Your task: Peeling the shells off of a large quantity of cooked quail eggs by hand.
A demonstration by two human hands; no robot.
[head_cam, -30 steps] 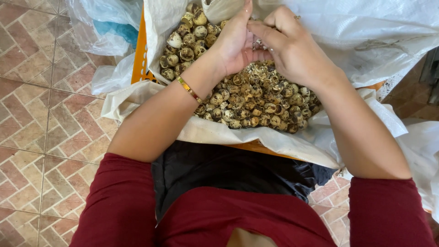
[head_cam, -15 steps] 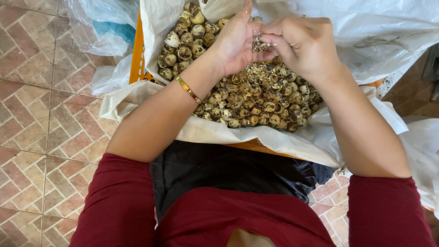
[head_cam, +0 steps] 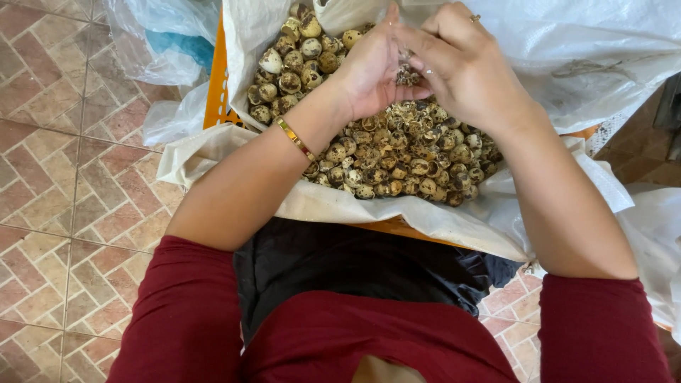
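My left hand (head_cam: 370, 71) and my right hand (head_cam: 464, 65) meet above a white sack (head_cam: 397, 213) lined into an orange crate (head_cam: 216, 92). Between their fingertips they pinch one small speckled egg (head_cam: 406, 74), partly hidden by the fingers. Below the hands lies a heap of broken speckled eggshells (head_cam: 404, 159). Whole speckled eggs (head_cam: 291, 64) are piled at the far left of the sack. A gold bangle (head_cam: 296, 138) circles my left wrist, and my right hand wears a ring (head_cam: 474, 18).
Crumpled clear plastic bags (head_cam: 167, 42) with something blue inside lie on the brick-patterned tiled floor (head_cam: 64, 177) to the left. More white sacking (head_cam: 603, 50) bunches at the right. A dark cloth (head_cam: 355, 262) covers my lap.
Both hands have stayed together over the sack. The fingers have shifted around the small egg, and my right hand has moved slightly left and up.
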